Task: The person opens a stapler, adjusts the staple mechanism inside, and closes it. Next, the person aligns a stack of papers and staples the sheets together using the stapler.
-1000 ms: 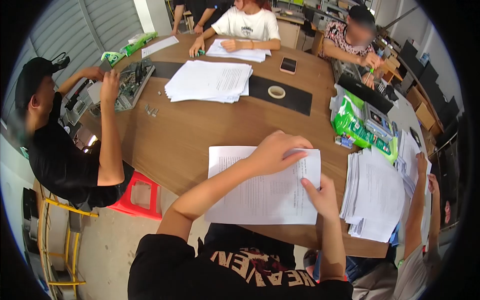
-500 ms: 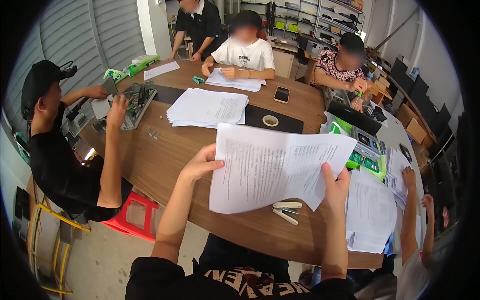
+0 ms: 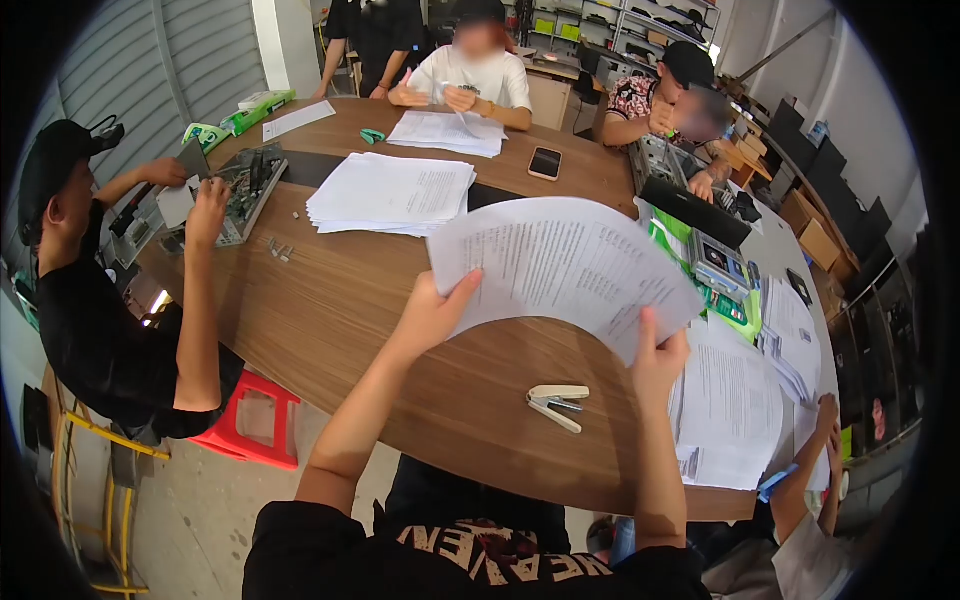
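Paper (image 3: 560, 262) arched upward, long axis left to right; left fingers (image 3: 464, 289), right fingers (image 3: 649, 328) pinch opposite ends.

Black short-sleeved cloth T-shirt (image 3: 505, 592), loose cut. Left sleeve (image 3: 305, 540) plain black, wide, ending near elbow; right sleeve (image 3: 655, 572) plain black too. Large cream block lettering (image 3: 455, 541) across shirt front, probably "HEAVEN", though folds and lens curve spoil reading. Dark red print (image 3: 495, 546) among letters. Very dark trousers (image 3: 480, 500) beyond hem. Forearms (image 3: 362, 415), left hand (image 3: 432, 312), right hand (image 3: 658, 362) bare.
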### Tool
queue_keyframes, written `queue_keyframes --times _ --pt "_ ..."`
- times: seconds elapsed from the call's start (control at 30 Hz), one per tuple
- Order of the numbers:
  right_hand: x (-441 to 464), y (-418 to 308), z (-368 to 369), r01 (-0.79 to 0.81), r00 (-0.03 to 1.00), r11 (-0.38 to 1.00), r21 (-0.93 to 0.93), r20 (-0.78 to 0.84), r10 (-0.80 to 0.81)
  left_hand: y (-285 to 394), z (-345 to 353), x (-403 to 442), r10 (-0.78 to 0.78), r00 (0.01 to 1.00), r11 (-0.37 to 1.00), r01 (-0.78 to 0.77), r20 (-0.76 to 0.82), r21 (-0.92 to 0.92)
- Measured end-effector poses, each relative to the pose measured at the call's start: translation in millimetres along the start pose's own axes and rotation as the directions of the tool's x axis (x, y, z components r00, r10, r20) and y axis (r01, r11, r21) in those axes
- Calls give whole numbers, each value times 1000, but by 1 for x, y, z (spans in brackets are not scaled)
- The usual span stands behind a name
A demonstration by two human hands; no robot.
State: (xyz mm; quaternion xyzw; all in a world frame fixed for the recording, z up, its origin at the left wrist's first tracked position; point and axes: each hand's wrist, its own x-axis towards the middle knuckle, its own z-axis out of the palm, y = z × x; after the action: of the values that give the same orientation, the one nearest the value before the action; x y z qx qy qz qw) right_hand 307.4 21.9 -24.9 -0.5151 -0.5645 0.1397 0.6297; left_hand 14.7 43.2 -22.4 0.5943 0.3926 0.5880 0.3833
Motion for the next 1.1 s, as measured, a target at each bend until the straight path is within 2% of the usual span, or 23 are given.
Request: queue_keyframes --times 0.03,0.07,0.1,0.13,0.2,0.3,0.37,0.43,0.5,0.53,0.57,0.6,0.63,0.7,0.77,0.8,0.83,0.87,0.93,0.97,1.03,1.07,1.1 --pt "-7 12 1 -25 996 1000 5 82 24 -4 5 -2 -8 1000 1000 8 4 -1" --pt "-12 22 2 -49 985 999 10 164 47 -12 8 -2 -62 998 994 59 28 97" --pt "-15 24 10 12 985 994 107 169 -30 -22 10 -3 -116 992 975 105 46 193" --pt "-18 33 9 8 985 995 104 168 -25 -34 12 -5 -121 991 975 109 50 193" --pt "-24 56 7 -42 937 998 54 350 20 -60 15 -9 15 995 990 -28 94 136" --pt "-26 73 9 -73 933 997 8 354 65 -69 12 -11 -62 992 985 43 108 167" --pt "-25 71 9 -106 928 994 -33 355 111 -61 14 -13 -43 996 974 26 74 224" --pt "-23 47 11 48 961 997 -64 274 -29 -42 22 -11 -18 999 961 3 49 278" --pt "-26 45 18 60 972 998 -18 227 -55 -27 28 -15 213 975 963 -198 -61 182" --pt "-31 46 18 79 980 996 28 182 -83 -34 26 -18 200 979 965 -188 -49 181" --pt "-37 54 15 65 982 998 20 175 -68 -46 21 -20 37 999 958 -46 38 283" --pt "-40 60 15 36 968 997 -73 249 -16 -49 18 -21 -127 986 918 76 109 390" --pt "-41 65 13 15 948 986 -167 316 39 -51 18 -24 -128 984 920 72 122 386" --pt "-31 49 5 55 967 989 -139 256 -18 -50 19 -23 261 964 884 -259 49 389" --pt "-30 41 4 65 976 992 -112 213 -40 -30 17 -21 287 957 886 -283 45 367" --pt "-29 43 4 130 973 986 -101 204 -108 -23 16 -23 319 947 885 -308 28 348" --pt "-31 46 4 197 965 976 -89 193 -177 -22 14 -26 243 968 900 -248 59 358" --pt "-37 59 4 190 967 977 -94 189 -170 -31 11 -28 238 969 902 -246 65 356" --pt "-47 84 6 35 917 983 -181 397 41 -54 9 -27 24 989 892 -87 147 443" --pt "-47 87 7 108 940 990 -88 333 -73 -58 9 -24 32 987 894 -99 159 437" --pt "-34 56 3 114 958 991 -72 271 -91 -47 9 -21 328 942 852 -325 64 411" --pt "-34 44 2 109 969 993 -53 227 -94 -41 7 -24 306 949 858 -312 81 408" --pt "-32 43 4 186 969 982 -21 172 -180 -34 5 -23 252 965 892 -262 76 367"
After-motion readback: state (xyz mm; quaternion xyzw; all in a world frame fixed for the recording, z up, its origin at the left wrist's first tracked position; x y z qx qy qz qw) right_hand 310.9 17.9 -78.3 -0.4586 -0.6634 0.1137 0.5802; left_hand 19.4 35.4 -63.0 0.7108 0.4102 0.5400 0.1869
